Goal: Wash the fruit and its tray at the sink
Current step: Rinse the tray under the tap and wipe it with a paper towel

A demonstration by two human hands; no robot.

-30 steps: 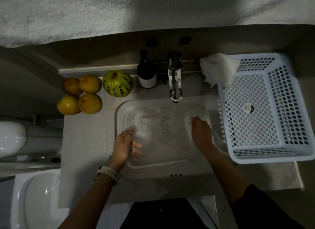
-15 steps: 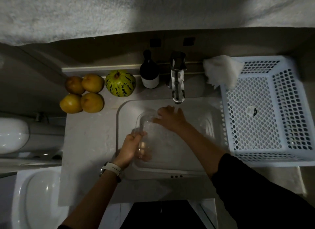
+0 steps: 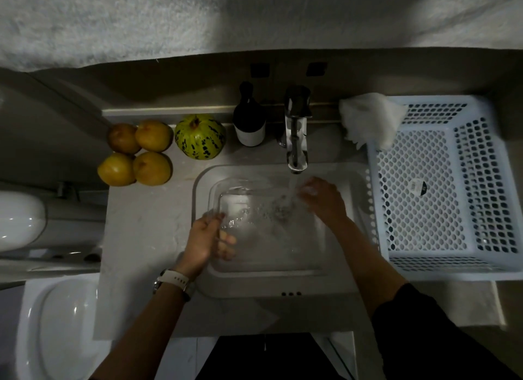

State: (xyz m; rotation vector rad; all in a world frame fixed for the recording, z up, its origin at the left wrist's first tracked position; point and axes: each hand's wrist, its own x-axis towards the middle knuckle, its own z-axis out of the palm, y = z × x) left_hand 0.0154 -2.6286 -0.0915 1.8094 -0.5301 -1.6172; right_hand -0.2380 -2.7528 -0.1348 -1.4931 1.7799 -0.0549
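A clear plastic tray (image 3: pixel 263 238) lies in the sink (image 3: pixel 254 287) under the running tap (image 3: pixel 295 130). My left hand (image 3: pixel 205 239) grips the tray's left edge, thumb above and fingers showing through the plastic beneath. My right hand (image 3: pixel 321 197) is inside the tray at its far right, just right of the water stream, fingers bent and blurred; whether they hold the rim is unclear. Several yellow-brown pears (image 3: pixel 135 153) and a green speckled melon (image 3: pixel 200 137) sit on the counter to the left of the sink.
A dark bottle (image 3: pixel 249 119) stands left of the tap. A white perforated basket (image 3: pixel 441 190) fills the counter on the right, a white cloth (image 3: pixel 370 119) draped over its far left corner. A toilet (image 3: pixel 53 328) is at the lower left.
My right hand went from the tray's right edge to its far left part, then back right beside the water stream. My left hand kept its hold on the tray's left edge.
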